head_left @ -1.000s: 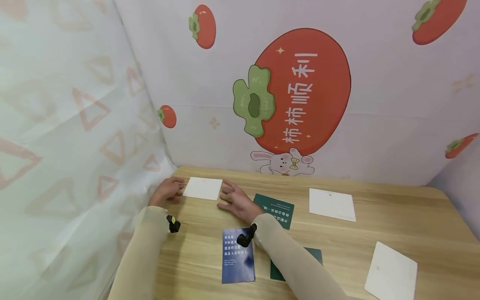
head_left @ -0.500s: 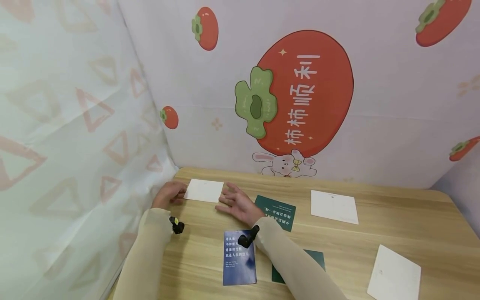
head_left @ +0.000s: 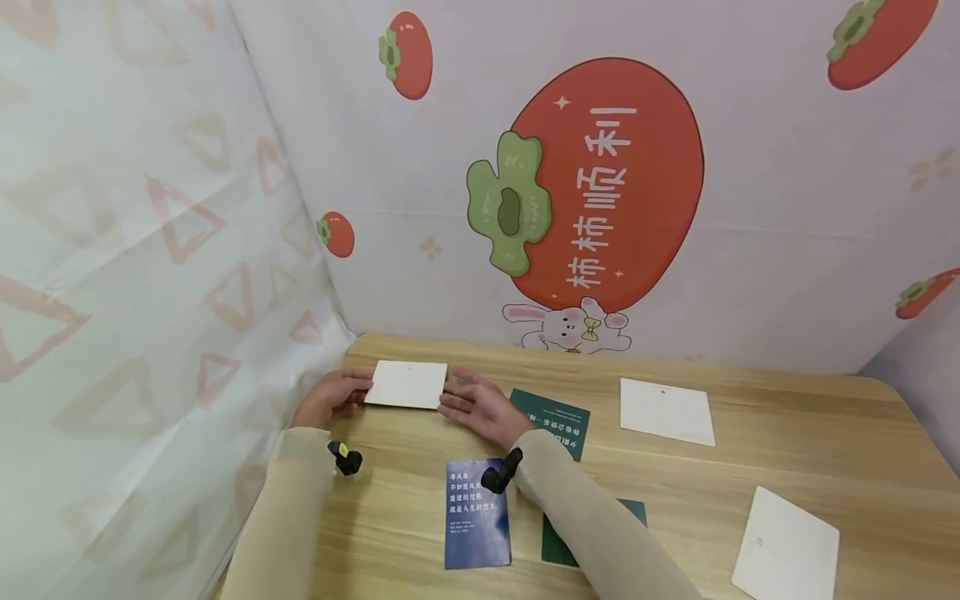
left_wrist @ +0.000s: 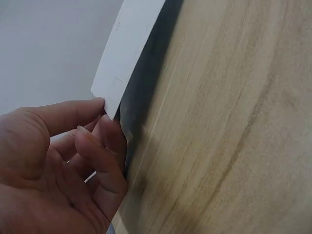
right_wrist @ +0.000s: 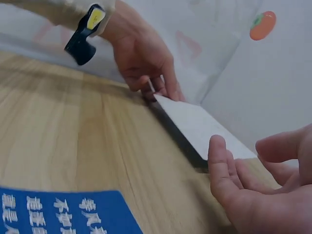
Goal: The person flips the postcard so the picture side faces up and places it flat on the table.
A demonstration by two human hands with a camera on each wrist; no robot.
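A white postcard [head_left: 407, 384] is raised slightly off the wooden table near its far left corner, and its dark underside shows in the wrist views. My left hand [head_left: 330, 398] pinches its left end; in the left wrist view the thumb [left_wrist: 73, 114] lies on top with fingers curled beneath. My right hand [head_left: 483, 408] holds the opposite end between thumb and fingers; in the right wrist view these fingers [right_wrist: 222, 165] partly cover the card's near corner. Close to the right hand lies a dark green postcard [head_left: 551, 417] with white writing, partly hidden by that hand and sleeve.
A blue postcard [head_left: 477, 521] lies in front of the hands. Another green one [head_left: 558, 546] is partly under the right forearm. Two white postcards lie to the right, one farther back [head_left: 667, 411], one nearer [head_left: 786, 546]. Printed cloth walls [head_left: 420, 292] border the table's back and left.
The white postcard lay flat between the hands; now it is lifted a little and shifted slightly toward me. The right fingers have closed in on its right edge.
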